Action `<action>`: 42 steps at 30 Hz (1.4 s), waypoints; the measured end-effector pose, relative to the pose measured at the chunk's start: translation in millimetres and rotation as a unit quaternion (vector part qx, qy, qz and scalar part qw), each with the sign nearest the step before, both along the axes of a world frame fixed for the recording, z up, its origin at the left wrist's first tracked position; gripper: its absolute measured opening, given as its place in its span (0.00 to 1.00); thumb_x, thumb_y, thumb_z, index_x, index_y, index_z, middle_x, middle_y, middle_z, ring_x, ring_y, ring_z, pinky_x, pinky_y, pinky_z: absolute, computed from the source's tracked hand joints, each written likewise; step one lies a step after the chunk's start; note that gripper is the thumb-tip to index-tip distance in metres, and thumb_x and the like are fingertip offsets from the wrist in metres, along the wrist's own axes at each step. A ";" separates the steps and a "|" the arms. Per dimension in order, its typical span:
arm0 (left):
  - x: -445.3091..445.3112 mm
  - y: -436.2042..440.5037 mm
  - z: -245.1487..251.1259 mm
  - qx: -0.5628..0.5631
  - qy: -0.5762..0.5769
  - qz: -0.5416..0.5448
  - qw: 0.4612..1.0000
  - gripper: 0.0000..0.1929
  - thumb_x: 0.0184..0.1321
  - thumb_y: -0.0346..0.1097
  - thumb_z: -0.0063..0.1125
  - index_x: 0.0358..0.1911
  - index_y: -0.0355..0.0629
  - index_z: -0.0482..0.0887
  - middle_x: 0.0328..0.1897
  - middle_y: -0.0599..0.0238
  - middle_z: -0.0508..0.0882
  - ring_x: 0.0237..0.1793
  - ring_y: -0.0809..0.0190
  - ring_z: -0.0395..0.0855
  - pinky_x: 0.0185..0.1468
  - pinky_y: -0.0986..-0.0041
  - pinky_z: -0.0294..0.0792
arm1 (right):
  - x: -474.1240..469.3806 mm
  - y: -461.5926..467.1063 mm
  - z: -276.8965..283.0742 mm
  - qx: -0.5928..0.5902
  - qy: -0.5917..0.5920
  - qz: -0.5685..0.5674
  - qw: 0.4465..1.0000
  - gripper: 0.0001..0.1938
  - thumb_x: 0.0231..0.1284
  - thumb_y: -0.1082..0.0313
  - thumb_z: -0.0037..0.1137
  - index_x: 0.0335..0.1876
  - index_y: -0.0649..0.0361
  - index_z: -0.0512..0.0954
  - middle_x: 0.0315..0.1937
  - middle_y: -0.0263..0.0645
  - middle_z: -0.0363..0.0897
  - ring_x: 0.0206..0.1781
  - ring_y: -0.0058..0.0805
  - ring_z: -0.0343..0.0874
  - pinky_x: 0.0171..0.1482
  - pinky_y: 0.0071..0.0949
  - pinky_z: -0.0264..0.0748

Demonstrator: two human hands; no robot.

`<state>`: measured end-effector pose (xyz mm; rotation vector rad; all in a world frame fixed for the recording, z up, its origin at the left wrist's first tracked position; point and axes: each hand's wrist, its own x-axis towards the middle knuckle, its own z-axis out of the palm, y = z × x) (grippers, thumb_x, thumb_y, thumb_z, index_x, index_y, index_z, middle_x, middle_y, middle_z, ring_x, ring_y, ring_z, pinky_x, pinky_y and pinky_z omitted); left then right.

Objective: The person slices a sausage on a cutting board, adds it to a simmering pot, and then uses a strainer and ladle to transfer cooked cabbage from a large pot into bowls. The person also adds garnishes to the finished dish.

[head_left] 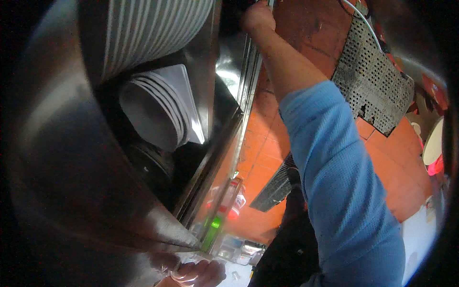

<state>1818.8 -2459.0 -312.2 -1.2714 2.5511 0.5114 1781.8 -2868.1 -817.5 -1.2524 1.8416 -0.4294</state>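
Observation:
My right hand (259, 17) reaches to the top of the view, at the metal front edge of a stainless steel cabinet (247, 68). Its fingers are partly lost in shadow, so its grip is unclear. At the bottom, my left hand (200, 273) has curled fingers beside the shiny metal surface (168, 226); whether it grips that edge cannot be seen. Inside the cabinet, a row of white plates (154, 28) stands on edge at the upper left. Below it lie several nested white dishes (154, 111) against a squared white dish (188, 97). A dark round item (150, 161) sits lower in shadow.
Orange tiles (265, 143) cover the floor. A perforated metal mat (373, 71) lies at the right, and a dark grate (270, 190) near my leg (290, 222). Red-and-white containers (233, 204) and clear boxes (236, 249) stand low down.

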 end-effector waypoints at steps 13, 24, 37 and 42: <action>-22.7 -47.3 -16.7 -0.048 0.034 0.088 0.994 0.14 0.69 0.48 0.55 0.23 0.62 0.80 0.31 0.82 0.87 0.32 0.72 0.81 0.47 0.71 0.62 | -75.3 68.7 96.3 -0.014 -0.183 0.018 0.983 0.18 0.70 0.57 0.62 0.55 0.64 0.81 0.44 0.61 0.88 0.50 0.69 0.86 0.56 0.58 0.82; -35.2 -31.3 -10.7 -0.161 0.128 0.191 0.960 0.11 0.50 0.39 0.67 0.39 0.50 0.89 0.37 0.69 0.89 0.43 0.57 0.88 0.56 0.62 0.78 | -389.7 139.8 367.1 0.018 0.097 0.239 0.966 0.23 0.77 0.51 0.56 0.47 0.72 0.82 0.33 0.59 0.86 0.40 0.55 0.89 0.42 0.53 0.83; -141.1 233.1 81.3 0.089 0.720 0.636 0.262 0.29 0.76 0.34 0.62 0.76 0.34 0.70 0.69 0.52 0.83 0.65 0.54 0.83 0.71 0.60 0.76 | -276.5 351.9 604.4 0.257 -0.230 0.479 0.807 0.20 0.82 0.50 0.54 0.59 0.61 0.82 0.48 0.38 0.88 0.48 0.31 0.85 0.47 0.36 0.82; -130.4 360.0 131.5 -0.077 0.683 0.724 0.054 0.23 0.77 0.29 0.54 0.73 0.36 0.72 0.66 0.51 0.84 0.63 0.50 0.86 0.65 0.56 0.83 | -143.7 358.6 569.6 -0.105 -0.079 0.594 0.794 0.21 0.77 0.50 0.56 0.58 0.60 0.83 0.50 0.54 0.87 0.56 0.55 0.86 0.59 0.49 0.81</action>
